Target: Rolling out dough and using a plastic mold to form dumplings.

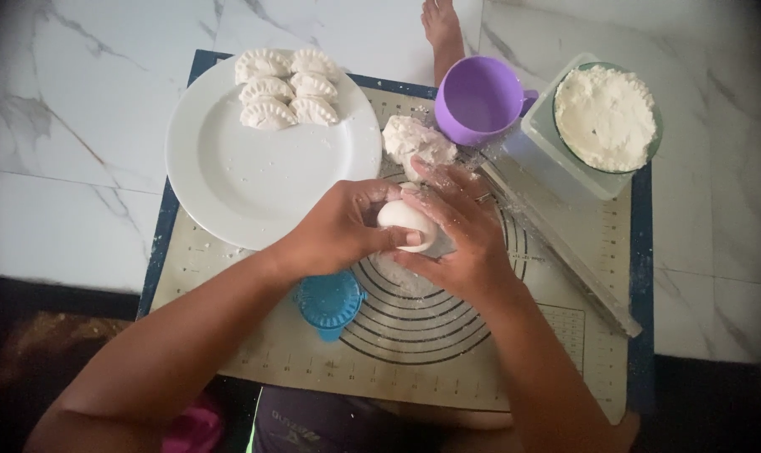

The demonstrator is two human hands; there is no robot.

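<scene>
Both hands, the left hand (pixel 342 226) and right hand (pixel 460 235), curl closed around a dough ball (pixel 407 218) held just above the floured silicone mat (pixel 556 277); squeezing too hard could likely tear it.

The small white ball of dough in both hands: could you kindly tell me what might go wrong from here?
1. The small white ball of dough is held between the left hand and right hand; hard squeezing might deform it.
2. The purple plastic cup stands close beyond the right hand; a reach could topple it.
</scene>
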